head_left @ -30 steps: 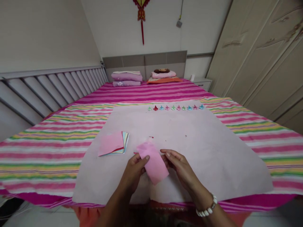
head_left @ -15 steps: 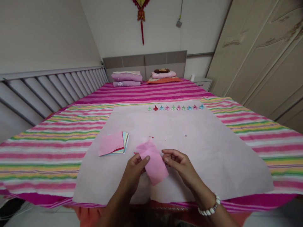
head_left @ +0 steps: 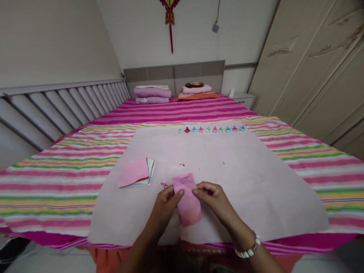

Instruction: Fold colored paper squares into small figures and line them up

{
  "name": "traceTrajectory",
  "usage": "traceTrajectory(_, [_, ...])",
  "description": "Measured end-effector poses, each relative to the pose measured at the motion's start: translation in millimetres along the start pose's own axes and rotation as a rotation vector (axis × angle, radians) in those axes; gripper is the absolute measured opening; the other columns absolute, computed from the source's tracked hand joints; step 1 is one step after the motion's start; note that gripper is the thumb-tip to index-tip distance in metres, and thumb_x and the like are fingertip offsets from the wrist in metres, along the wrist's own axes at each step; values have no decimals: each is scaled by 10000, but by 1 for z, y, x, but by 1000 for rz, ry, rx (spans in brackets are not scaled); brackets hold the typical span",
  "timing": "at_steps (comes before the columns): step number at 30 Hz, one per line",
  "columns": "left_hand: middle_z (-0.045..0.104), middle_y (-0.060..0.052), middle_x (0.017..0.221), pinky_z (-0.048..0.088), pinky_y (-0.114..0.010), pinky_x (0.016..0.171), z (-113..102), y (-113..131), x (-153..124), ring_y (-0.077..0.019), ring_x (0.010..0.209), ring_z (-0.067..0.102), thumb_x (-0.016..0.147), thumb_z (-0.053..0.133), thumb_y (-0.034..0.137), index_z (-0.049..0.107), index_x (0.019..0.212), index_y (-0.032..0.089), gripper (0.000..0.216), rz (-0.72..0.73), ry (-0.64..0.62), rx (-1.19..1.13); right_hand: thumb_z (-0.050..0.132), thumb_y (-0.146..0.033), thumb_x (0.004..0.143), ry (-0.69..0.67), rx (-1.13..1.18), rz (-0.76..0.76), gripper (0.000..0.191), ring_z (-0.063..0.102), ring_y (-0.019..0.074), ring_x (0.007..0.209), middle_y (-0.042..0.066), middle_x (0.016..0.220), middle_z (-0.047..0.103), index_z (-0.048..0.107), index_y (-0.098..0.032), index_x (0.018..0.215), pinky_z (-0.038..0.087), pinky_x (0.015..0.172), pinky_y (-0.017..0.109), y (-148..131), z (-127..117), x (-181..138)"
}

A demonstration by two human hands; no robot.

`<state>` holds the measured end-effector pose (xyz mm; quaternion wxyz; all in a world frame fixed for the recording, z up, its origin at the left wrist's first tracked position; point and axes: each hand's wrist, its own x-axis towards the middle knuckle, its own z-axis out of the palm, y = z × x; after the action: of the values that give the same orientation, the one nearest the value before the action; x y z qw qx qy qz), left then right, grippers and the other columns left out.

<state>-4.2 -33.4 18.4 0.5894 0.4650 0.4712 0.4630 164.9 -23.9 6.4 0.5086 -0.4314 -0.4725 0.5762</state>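
A folded pink paper (head_left: 187, 199) is held upright-lengthwise just above the pale pink sheet (head_left: 256, 182) spread over the bed. My left hand (head_left: 165, 206) pinches its left edge with thumb and fingers closed. My right hand (head_left: 214, 199), with a white bead bracelet on the wrist, pinches the right edge. Left of my hands lies a small stack of coloured paper squares (head_left: 136, 172) with a pink one on top. A row of several small folded paper shapes (head_left: 210, 129) lines the far edge of the sheet.
The bed has a striped pink, green and yellow cover (head_left: 57, 167). Folded bedding (head_left: 152, 94) and a pillow (head_left: 196, 90) lie at the headboard. A slatted rail (head_left: 57, 110) runs along the left, a wardrobe (head_left: 313, 64) stands at the right. Tiny scraps (head_left: 182, 165) dot the sheet.
The pink paper has turned from slanted to nearly straight and looks narrower. My right hand moved in and closed on its right edge; both hands drew closer together.
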Motion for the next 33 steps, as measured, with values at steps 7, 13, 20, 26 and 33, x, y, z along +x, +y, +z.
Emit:
traceTrajectory(7, [701,-65,954,469,-288,723,-7,3,-5,-180,773,631,761,665,448,333,1426,239,773,-15,-67,-49,747,-401,671,127,61,42,266,348,80,443,-59,476,451,632,-165,627,234,451,232,-1,-6,5])
traceTrajectory(13, [700,-69,1023,486,-315,798,-8,-5,-4,-197,878,656,689,761,273,276,1446,292,899,29,-200,-78,740,-451,665,173,81,72,311,330,74,390,-67,430,444,618,-165,681,193,423,226,3,-5,5])
traceTrajectory(20, [735,-94,998,498,-357,824,-11,-4,-2,-273,959,643,674,746,281,754,894,196,235,62,-11,147,766,-394,643,146,129,45,338,380,68,388,-67,482,496,634,-150,836,237,414,215,1,-3,4])
traceTrajectory(26, [622,-79,1265,344,-420,1065,-9,6,-11,-311,1226,497,534,818,149,666,1151,259,645,128,-154,265,764,-356,653,194,156,16,728,379,84,370,-115,444,459,480,-163,1295,254,414,217,3,-7,5])
traceTrajectory(33, [733,-65,928,513,-351,797,-9,-2,-3,-231,845,659,588,808,224,703,1075,192,500,33,28,103,619,-309,751,55,13,-37,264,470,98,478,33,774,653,702,-188,970,363,480,257,8,-11,3])
